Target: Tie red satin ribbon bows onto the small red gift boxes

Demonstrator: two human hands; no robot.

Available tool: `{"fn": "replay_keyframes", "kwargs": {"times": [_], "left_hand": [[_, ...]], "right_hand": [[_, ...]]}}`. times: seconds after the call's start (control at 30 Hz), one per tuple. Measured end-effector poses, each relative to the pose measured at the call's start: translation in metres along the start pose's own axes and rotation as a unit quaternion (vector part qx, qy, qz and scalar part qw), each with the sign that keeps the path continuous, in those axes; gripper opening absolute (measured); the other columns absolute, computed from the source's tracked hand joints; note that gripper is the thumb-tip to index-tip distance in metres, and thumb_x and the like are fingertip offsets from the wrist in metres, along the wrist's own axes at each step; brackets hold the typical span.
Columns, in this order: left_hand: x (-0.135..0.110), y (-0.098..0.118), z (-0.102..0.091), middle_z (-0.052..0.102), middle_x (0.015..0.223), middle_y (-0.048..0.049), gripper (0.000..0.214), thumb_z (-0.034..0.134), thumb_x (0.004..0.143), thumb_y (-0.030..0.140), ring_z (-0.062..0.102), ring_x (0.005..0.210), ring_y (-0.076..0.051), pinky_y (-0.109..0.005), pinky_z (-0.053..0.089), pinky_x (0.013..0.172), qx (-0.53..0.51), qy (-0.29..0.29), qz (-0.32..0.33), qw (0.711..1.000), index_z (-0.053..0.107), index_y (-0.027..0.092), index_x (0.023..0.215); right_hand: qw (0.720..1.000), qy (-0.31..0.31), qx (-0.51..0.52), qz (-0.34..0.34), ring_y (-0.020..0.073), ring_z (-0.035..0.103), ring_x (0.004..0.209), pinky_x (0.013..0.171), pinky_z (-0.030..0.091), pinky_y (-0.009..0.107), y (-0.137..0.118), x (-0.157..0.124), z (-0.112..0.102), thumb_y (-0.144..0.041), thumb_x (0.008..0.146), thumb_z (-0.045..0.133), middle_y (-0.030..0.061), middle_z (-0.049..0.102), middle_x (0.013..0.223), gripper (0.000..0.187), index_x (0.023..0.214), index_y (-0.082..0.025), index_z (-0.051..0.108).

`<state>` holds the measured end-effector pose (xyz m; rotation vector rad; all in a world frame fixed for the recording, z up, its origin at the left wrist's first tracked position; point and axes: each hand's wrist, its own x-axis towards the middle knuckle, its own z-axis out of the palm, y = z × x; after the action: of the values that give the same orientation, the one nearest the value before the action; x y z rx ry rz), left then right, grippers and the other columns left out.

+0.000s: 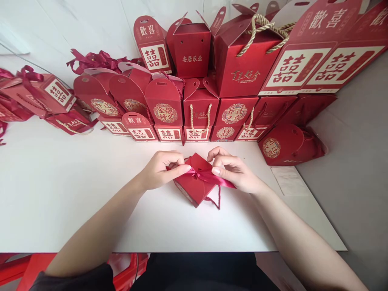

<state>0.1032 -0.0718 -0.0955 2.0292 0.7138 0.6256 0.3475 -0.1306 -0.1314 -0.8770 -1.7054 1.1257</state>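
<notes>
A small red gift box (197, 193) stands on the white table, turned cornerwise to me, with a dark red cord handle (218, 198) hanging at its right side. Across its top a magenta ribbon (209, 176) is crossed into a knot. My left hand (165, 167) pinches the ribbon between thumb and forefinger at the left of the knot. On the other side, my right hand (233, 169) has its thumb and fingers curled at the ribbon just right of the knot, and a loose tail runs out beneath it.
Stacked red gift boxes (198, 56) line the back wall, some with gold rope handles. At the left lie ribbon-tied boxes (45, 93) and a heap of magenta ribbons (93, 60). A tipped box (291, 143) rests at the right. A red stool (130, 270) is below the table edge.
</notes>
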Motion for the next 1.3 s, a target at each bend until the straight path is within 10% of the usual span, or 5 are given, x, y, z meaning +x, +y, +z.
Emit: {"fn": "replay_keyframes", "kwargs": {"times": [0.63,0.97,1.3], "left_hand": [[-0.001,-0.037,0.026,0.04,0.044,0.0067,0.048,0.074,0.07,0.048,0.028,0.038,-0.002,-0.017,0.019,0.039,-0.384,0.054,-0.164,0.907,0.041,0.016,0.056],[0.0,-0.028,0.013,0.044,0.035,0.0054,0.043,0.063,0.085,0.049,0.032,0.031,-0.004,-0.02,0.02,0.038,-0.264,-0.059,-0.109,0.957,0.051,0.015,0.059],[0.005,-0.012,-0.002,0.04,0.041,0.0042,0.042,0.059,0.088,0.04,0.034,0.039,-0.005,-0.021,0.024,0.042,-0.136,-0.044,-0.119,0.983,0.059,0.013,0.055]], "right_hand": [[0.993,0.028,0.112,-0.038,0.0181,0.055,0.084,0.1,0.041,0.042,0.029,0.006,0.0,-0.035,0.091,0.061,0.0017,0.055,0.081,0.028,0.067,-0.022,0.058],[0.989,0.096,0.088,0.063,0.018,0.057,0.096,0.087,0.044,0.033,0.013,0.005,-0.012,-0.044,0.097,0.05,0.0037,0.06,0.102,0.023,0.101,-0.024,0.06],[0.969,0.067,-0.163,0.174,0.0123,0.046,0.057,0.059,0.036,0.027,-0.026,-0.006,-0.012,-0.055,0.097,0.043,-0.005,0.054,0.066,0.032,0.096,-0.024,0.05]]}}
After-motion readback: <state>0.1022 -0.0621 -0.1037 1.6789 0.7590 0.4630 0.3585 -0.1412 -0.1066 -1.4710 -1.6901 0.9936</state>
